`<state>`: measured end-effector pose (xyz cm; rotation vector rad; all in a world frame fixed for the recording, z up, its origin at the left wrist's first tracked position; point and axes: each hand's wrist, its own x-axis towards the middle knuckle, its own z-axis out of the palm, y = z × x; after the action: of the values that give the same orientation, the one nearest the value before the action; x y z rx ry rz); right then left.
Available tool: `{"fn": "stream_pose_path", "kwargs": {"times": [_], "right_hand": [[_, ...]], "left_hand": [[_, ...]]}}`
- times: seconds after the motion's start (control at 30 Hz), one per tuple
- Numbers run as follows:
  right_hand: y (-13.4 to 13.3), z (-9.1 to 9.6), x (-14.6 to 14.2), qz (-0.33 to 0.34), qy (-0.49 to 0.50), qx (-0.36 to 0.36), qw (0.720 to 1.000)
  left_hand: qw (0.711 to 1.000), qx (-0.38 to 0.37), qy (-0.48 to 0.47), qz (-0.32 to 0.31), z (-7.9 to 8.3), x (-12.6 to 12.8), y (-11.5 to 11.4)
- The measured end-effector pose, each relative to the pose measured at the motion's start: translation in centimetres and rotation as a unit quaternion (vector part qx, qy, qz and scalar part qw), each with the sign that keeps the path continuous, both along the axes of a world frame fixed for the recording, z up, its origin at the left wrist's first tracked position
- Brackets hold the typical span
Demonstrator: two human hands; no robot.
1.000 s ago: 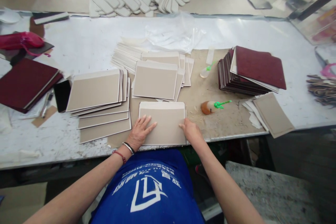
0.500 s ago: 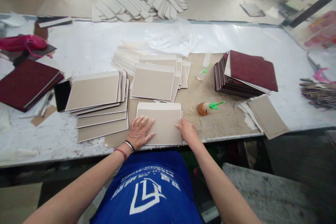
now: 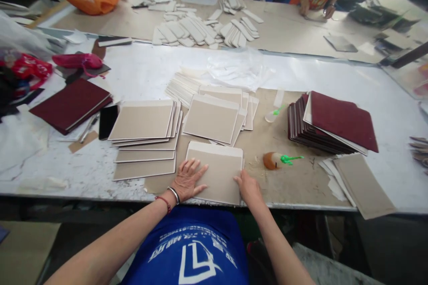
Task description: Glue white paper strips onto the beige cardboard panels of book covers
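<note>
We press our left hand (image 3: 189, 180) flat and released on the grey board (image 3: 220, 171) at the worktop's (image 3: 133, 71) near edge. Our right hand (image 3: 249, 189) lies on its right edge, grip unclear. Similar boards (image 3: 143, 120) lie fanned at ten o'clock. Maroon covers (image 3: 334, 120) are stacked at two o'clock.
</note>
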<state>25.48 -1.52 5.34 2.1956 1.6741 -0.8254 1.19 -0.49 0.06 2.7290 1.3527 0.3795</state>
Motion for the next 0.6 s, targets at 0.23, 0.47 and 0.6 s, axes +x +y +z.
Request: {"fn": "stream_pose_path", "kwargs": {"times": [0.23,0.47,0.6], "right_hand": [[0.03,-0.18,0.09,0.026,-0.005,-0.002,1.000],[-0.03,-0.08,0.01,0.022,-0.020,-0.004,1.000],[0.03,0.10,-0.04,0.014,-0.023,-0.011,1.000]], "left_hand": [[1.000,-0.016,0.016,-0.007,0.39,0.03,0.01],[0.999,-0.037,0.003,-0.032,0.65,0.11,0.20],[0.998,-0.043,-0.008,-0.035,0.48,0.12,0.27]]}}
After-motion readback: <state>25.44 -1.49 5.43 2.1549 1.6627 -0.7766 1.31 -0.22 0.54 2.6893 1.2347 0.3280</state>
